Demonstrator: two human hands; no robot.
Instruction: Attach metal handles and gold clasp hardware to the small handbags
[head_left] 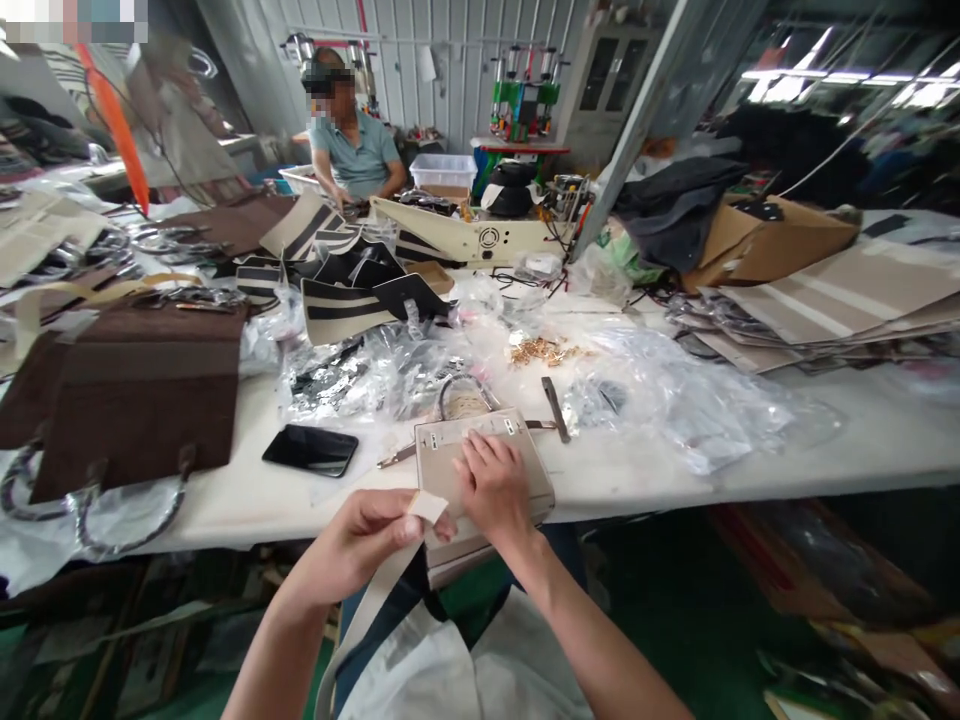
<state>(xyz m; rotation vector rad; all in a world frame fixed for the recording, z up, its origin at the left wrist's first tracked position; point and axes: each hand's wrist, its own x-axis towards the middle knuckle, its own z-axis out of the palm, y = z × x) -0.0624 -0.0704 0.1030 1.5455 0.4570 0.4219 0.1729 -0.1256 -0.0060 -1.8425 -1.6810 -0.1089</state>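
Note:
A small beige bag lies at the near edge of the white table. My right hand rests flat on top of it, fingers stretched out and pressing down. My left hand is closed, pinching the end of a beige strap that hangs down toward my lap. A round handle shows just behind the bag.
A black phone lies left of the bag. Brown bags sit far left, striped panels and clear plastic wraps in the middle, gold fittings, a cardboard box right. A person works across the table.

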